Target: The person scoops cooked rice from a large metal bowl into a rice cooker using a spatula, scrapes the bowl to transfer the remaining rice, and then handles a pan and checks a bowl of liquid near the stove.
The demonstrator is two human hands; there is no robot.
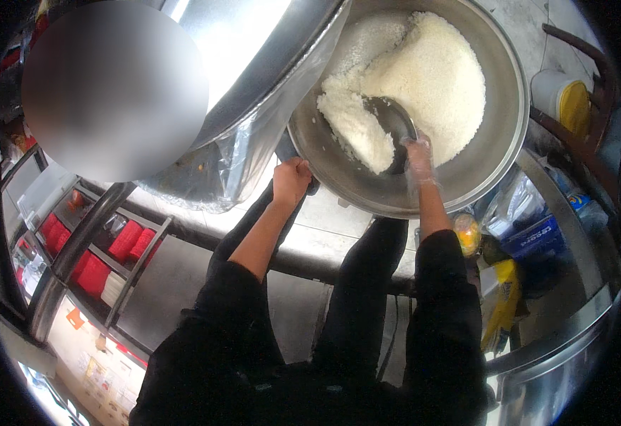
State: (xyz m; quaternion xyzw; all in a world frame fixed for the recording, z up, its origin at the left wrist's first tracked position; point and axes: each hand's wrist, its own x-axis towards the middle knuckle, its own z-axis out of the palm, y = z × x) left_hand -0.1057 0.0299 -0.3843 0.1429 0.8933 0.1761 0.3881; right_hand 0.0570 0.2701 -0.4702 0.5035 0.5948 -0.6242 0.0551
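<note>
White rice lies heaped in a large round metal pot, piled against its far and right side. My right hand, in a clear plastic glove, grips the near rim of a dark metal bowl. That bowl is tilted down into the rice, and a clump of rice lies along its left side. At the pot's near left edge, my bare left hand is closed on the side of the pot, by a dark handle-like part. Its fingertips are partly hidden.
A big metal vessel wrapped in clear plastic stands left of the pot. Red items fill a rack at the left. Blue and yellow packages lie at the right, below a white bucket and a dark chair.
</note>
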